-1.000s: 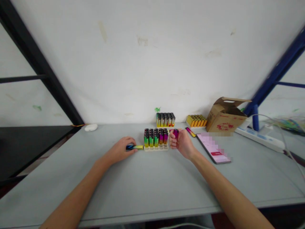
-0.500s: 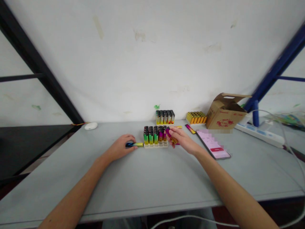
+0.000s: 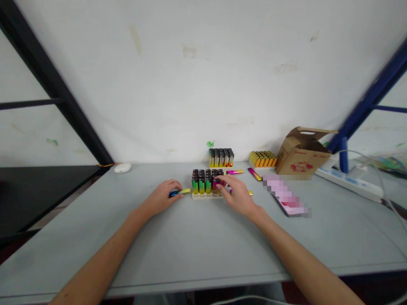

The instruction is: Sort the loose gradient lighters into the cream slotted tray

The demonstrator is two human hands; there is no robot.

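Left hand (image 3: 163, 197) pins a blue-and-yellow plastic lighter (image 3: 182, 192); my right hand (image 3: 237, 195) pinches a magenta lighter (image 3: 217, 183) at the white slotted tray (image 3: 205, 197) (I'd hold it upright).

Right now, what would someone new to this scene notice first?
The tray of colourful lighters standing upright in the middle of the table draws the eye first, with the right hand pinching a pink lighter at its right end. The left hand grips a blue-and-yellow lighter lying just left of the tray. Behind sit a second tray of lighters and an open cardboard box.
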